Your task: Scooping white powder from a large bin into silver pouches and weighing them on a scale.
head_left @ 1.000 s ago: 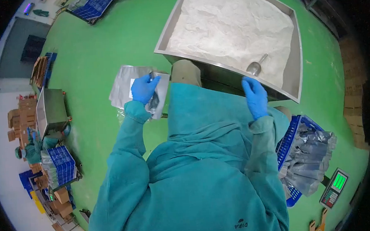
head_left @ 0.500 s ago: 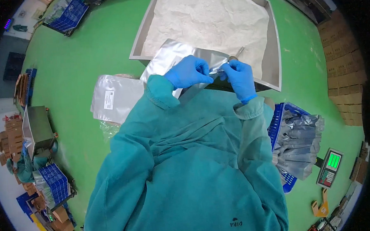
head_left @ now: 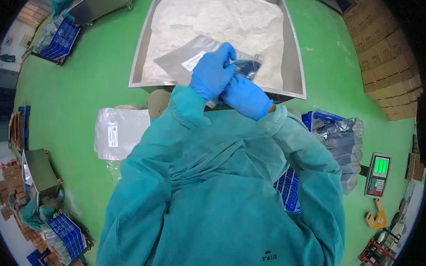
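In blue gloves, my left hand point(head_left: 210, 73) and right hand point(head_left: 247, 96) are close together at the near edge of a steel bin point(head_left: 290, 44) of white powder point(head_left: 208, 14). Both have curled fingers on a silver foil bag point(head_left: 176, 61) with a white label, which lies tilted over the powder; its right part looks dark and shiny. My right hand is lower and partly behind the left, so its fingertips are hidden. A stack of flat silver bags point(head_left: 124, 120) with a white label sits left of my lap.
At my right, a blue crate point(head_left: 287, 191) holds crumpled silver bags point(head_left: 342, 146), beside a scale point(head_left: 377, 173) and yellow pallet jack point(head_left: 376, 218). Stacked cartons point(head_left: 381, 59) stand right. A co-worker point(head_left: 33, 214) works at left among steel carts point(head_left: 41, 174) and blue crates point(head_left: 68, 237).
A silver bag has come from the left stack up over the bin. My hands, apart a second ago, have joined on it, my right hand now lower and turned inward.
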Action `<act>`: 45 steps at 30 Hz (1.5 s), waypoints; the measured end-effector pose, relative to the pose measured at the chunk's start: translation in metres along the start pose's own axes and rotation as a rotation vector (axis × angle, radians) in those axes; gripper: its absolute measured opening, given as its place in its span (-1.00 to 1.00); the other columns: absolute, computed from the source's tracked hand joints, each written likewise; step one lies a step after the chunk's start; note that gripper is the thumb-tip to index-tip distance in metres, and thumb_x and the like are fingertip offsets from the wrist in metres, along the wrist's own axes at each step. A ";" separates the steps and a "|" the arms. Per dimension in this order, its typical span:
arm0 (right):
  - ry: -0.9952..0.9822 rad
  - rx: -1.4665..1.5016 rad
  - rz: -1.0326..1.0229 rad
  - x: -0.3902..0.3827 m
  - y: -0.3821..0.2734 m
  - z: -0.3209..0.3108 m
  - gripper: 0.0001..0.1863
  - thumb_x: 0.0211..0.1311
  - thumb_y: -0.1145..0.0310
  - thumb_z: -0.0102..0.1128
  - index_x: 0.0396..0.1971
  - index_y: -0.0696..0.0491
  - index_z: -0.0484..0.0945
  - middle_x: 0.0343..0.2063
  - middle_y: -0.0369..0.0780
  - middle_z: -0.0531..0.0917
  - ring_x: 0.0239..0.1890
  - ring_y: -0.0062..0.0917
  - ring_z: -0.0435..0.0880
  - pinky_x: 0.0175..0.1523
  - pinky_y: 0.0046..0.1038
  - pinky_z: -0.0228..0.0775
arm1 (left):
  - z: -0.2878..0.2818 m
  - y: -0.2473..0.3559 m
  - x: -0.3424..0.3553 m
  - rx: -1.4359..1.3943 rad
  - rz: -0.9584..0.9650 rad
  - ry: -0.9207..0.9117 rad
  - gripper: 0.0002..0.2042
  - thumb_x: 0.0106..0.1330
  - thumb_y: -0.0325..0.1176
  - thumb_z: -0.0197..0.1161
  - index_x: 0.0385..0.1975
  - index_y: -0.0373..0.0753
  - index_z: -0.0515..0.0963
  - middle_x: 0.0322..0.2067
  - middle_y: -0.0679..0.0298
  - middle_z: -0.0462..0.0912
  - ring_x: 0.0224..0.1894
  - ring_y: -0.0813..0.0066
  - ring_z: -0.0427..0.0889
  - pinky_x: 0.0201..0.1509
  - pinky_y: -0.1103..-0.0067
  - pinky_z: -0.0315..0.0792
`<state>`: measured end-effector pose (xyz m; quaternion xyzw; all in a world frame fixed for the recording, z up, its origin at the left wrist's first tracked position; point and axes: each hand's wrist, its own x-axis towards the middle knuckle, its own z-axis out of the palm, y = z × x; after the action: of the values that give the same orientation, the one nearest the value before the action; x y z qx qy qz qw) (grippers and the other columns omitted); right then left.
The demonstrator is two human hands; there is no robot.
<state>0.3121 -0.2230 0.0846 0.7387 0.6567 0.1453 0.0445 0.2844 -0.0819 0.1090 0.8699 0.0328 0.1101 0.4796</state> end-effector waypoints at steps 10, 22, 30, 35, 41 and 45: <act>-0.373 0.720 0.619 0.039 0.080 -0.024 -0.67 0.21 0.33 -0.01 -0.03 0.09 0.40 -0.12 -0.11 0.53 -0.08 -0.46 0.52 0.01 -0.51 0.31 | 0.019 0.005 0.023 1.068 0.357 -0.021 -0.93 0.00 -0.46 0.10 -0.52 -0.25 0.51 -0.27 0.11 0.48 -0.38 0.28 0.51 -0.41 0.50 0.44; -0.284 0.463 0.937 -0.044 0.220 0.258 -0.64 0.08 0.10 0.08 -0.24 0.06 0.55 -0.25 -0.17 0.60 -0.13 -0.29 0.55 -0.02 -0.31 0.36 | 0.031 -0.201 0.132 0.743 -0.084 -0.138 -0.83 0.07 -0.39 0.09 -0.32 -0.20 0.49 -0.42 0.06 0.55 -0.31 0.08 0.56 -0.25 0.30 0.44; -0.807 0.140 0.247 -0.052 0.212 0.384 -0.57 0.04 0.02 0.03 -0.29 0.09 0.57 -0.23 -0.10 0.59 -0.08 -0.20 0.51 0.05 -0.25 0.28 | 0.038 -0.243 0.131 0.506 -0.198 -0.192 -0.63 0.08 -0.34 0.10 -0.05 -0.10 0.40 -0.42 0.09 0.57 -0.38 0.11 0.56 -0.34 0.30 0.44; -1.004 0.531 0.569 -0.087 0.150 0.419 -0.56 0.11 0.00 -0.12 -0.45 0.02 0.63 -0.40 -0.12 0.64 -0.28 -0.23 0.60 -0.05 -0.24 0.34 | 0.038 -0.244 0.146 0.454 -0.165 -0.158 -0.60 0.07 -0.33 0.11 -0.01 -0.08 0.38 -0.48 0.11 0.57 -0.42 0.12 0.56 -0.36 0.30 0.43; -0.824 0.794 0.515 -0.012 0.019 0.475 -0.59 0.09 0.04 -0.12 -0.41 0.02 0.62 -0.36 -0.09 0.62 -0.29 -0.17 0.59 -0.14 -0.21 0.38 | 0.049 -0.256 0.139 0.491 -0.206 -0.260 -0.59 0.09 -0.30 0.10 0.01 -0.09 0.37 -0.52 0.09 0.56 -0.46 0.12 0.57 -0.43 0.30 0.45; -0.850 0.852 0.644 -0.008 0.057 0.406 -0.62 0.03 0.07 -0.08 -0.46 0.05 0.61 -0.38 -0.06 0.61 -0.33 -0.14 0.58 -0.17 -0.20 0.40 | 0.053 -0.266 0.138 0.471 -0.147 -0.192 -0.64 0.09 -0.28 0.11 -0.07 -0.14 0.41 -0.52 0.08 0.56 -0.45 0.12 0.58 -0.41 0.30 0.45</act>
<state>0.4766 -0.1879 -0.2891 0.8431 0.3297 -0.4228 -0.0417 0.4434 0.0392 -0.1200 0.9593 0.0752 -0.0187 0.2714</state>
